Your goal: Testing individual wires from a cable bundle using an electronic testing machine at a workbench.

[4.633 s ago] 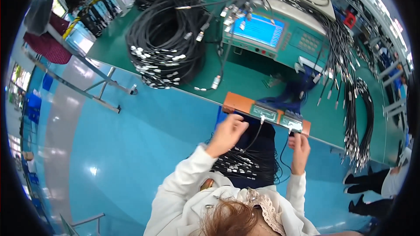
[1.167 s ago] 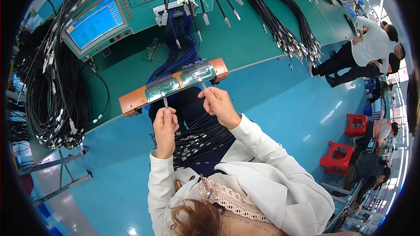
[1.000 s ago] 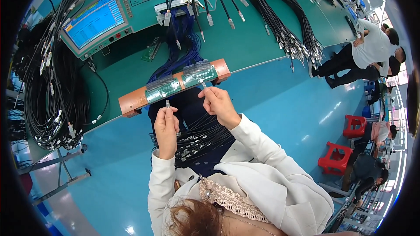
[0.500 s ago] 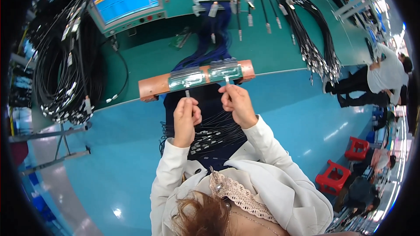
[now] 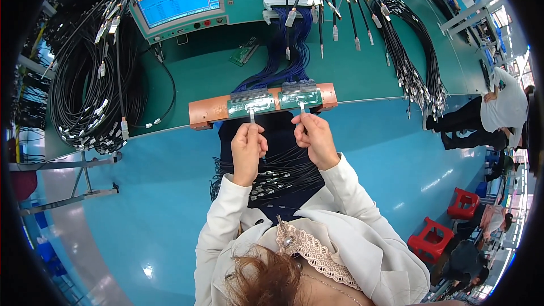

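Note:
At the bench's front edge sits a long copper-coloured fixture [image 5: 208,111] carrying two green circuit boards, the left board [image 5: 247,105] and the right board [image 5: 293,100]. My left hand [image 5: 247,152] pinches a silver cable connector [image 5: 252,117] at the front of the left board. A second connector [image 5: 302,108], at the right board, is pinched by my right hand [image 5: 317,140]. Whether either connector is fully seated cannot be made out. Blue wires [image 5: 265,73] run back from the boards. Black cables [image 5: 277,175] with silver ends lie across my lap.
Behind the fixture stands a tester [image 5: 181,3] with a lit screen. A loose green board [image 5: 245,52] lies on the green bench [image 5: 351,76]. Black cable bundles hang at left [image 5: 93,99] and right [image 5: 416,59]. Red stools [image 5: 432,239] and a person [image 5: 504,99] are off right.
The whole view has shifted slightly, so the bench and fixture appear farther right. Both hands stay pinched on the connectors at the boards.

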`<state>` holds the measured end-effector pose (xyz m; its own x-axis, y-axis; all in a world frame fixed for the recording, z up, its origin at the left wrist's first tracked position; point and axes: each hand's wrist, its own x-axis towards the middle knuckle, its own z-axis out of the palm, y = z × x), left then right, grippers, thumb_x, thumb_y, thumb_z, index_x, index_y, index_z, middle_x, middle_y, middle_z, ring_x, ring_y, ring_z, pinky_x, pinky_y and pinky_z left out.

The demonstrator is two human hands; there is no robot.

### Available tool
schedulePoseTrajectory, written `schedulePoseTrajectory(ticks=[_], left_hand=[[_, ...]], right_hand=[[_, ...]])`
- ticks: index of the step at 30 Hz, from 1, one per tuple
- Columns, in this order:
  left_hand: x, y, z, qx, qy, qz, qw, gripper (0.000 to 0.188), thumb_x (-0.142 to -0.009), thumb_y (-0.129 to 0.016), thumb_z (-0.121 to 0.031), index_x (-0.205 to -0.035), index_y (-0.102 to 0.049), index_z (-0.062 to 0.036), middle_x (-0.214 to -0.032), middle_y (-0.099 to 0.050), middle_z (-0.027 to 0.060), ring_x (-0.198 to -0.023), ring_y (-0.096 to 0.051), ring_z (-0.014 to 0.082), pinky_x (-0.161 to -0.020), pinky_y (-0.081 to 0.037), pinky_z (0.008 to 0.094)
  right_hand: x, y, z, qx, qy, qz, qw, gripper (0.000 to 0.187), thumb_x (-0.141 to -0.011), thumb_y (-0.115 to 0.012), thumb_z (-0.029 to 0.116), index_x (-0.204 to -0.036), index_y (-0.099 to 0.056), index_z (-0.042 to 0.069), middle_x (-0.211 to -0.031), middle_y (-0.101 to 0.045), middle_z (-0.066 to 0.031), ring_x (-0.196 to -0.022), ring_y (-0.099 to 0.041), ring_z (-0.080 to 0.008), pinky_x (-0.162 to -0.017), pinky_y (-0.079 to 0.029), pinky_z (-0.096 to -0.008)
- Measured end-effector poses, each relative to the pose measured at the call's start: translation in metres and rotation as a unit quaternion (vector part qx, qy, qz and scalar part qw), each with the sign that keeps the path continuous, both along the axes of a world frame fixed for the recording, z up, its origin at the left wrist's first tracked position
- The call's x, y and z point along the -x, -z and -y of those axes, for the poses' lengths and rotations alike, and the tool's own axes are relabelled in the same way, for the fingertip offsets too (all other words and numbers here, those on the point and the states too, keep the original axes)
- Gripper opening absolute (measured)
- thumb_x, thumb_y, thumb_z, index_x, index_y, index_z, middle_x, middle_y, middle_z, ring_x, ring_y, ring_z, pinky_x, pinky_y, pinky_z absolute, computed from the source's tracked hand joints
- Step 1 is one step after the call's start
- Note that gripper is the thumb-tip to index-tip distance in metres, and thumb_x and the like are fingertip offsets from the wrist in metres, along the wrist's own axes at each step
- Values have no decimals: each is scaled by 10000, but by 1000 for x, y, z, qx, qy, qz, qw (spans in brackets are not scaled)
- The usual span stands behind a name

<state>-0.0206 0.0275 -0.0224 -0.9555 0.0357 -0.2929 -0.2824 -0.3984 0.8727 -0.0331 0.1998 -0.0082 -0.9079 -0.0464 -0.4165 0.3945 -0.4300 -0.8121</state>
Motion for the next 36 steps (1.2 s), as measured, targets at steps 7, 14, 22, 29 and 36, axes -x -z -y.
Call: schedulePoseTrajectory(ticks=[7,14,22,29,36], left_hand=[[1,1,-6,59,-22,-24,998,191,-981,-428,-179,-892,-504,-28,-577,-491,21,-435,-341,34,-393,-237,177],[7,-10,-11,57,-39,6,998,191,-963,-436,-162,-853,-519,-31,-581,-518,13,-480,-435,40,-423,-312,169],[10,2,-8,54,-53,-25,997,181,-980,-415,-153,-888,-507,-28,-607,-526,20,-489,-431,42,-435,-317,169],[6,14,-15,60,-56,-63,995,223,-979,-426,-180,-876,-525,-9,-601,-553,46,-484,-446,65,-459,-358,196],[4,12,-4,72,-33,-28,996,265,-965,-469,-258,-908,-540,-9,-666,-587,59,-520,-478,70,-499,-381,201]], right_hand=[[-3,1,0,2,7,1,1000,261,-980,-431,208,-907,-540,-17,-577,-509,-34,-419,-276,-41,-389,-206,-198],[1,-1,4,-7,27,-1,1000,256,-984,-416,196,-908,-531,-20,-594,-528,-57,-416,-295,-38,-387,-213,-191],[6,6,6,2,2,-36,999,264,-992,-402,195,-937,-532,-27,-622,-548,-77,-411,-284,-31,-397,-224,-193],[-1,6,0,3,9,-51,999,249,-985,-410,188,-940,-536,-22,-632,-560,-84,-412,-309,-53,-399,-247,-208],[1,10,-3,-70,-40,-55,995,281,-979,-428,226,-954,-568,-16,-710,-622,-117,-508,-533,-125,-517,-473,-259]])
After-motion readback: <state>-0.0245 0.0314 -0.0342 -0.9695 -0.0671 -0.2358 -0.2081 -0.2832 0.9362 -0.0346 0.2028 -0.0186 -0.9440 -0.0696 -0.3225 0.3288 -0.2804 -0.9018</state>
